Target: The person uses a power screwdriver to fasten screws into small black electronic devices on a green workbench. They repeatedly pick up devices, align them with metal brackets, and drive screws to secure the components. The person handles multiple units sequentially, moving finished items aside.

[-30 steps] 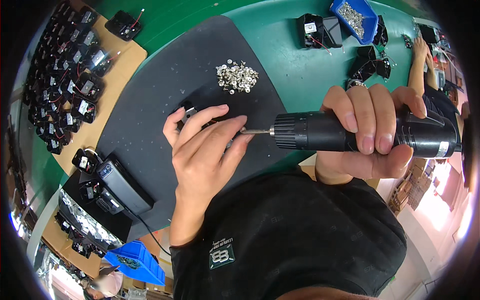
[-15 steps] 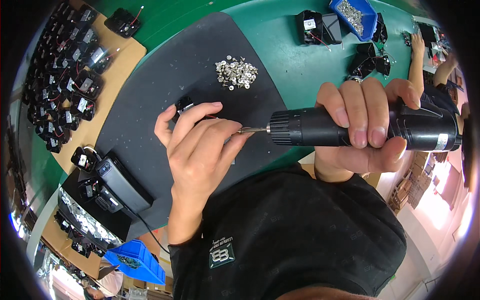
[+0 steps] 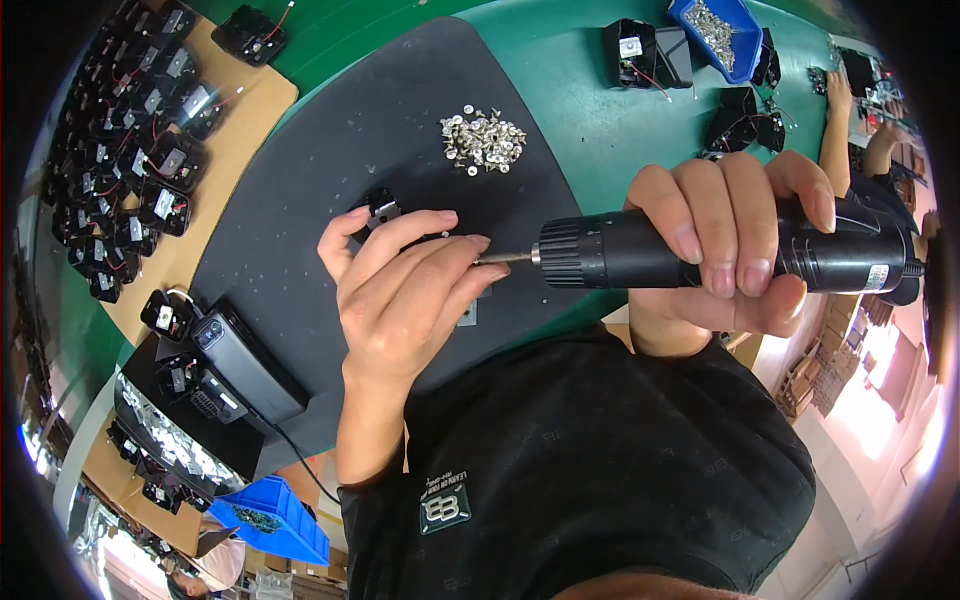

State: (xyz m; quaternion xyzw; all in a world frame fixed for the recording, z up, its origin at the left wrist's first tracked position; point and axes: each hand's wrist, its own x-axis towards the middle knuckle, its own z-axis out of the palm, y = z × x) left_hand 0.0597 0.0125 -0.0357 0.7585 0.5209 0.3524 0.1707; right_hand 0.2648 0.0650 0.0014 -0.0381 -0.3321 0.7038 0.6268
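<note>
Right grip (image 3: 740, 232) clamped round a black electric screwdriver (image 3: 615, 252); left grip (image 3: 398, 290) pinched on its bit (image 3: 510, 258) — tip hidden. Silver screws (image 3: 484, 142) lie heaped on the black mat (image 3: 300, 200).

Bright, even light covers the table (image 3: 580, 90), and the screwdriver (image 3: 640, 250) looks sharp. White glare burns out patches at the far right and lower left. The fisheye bends straight edges; toward its black rim, details smear and soften.
</note>
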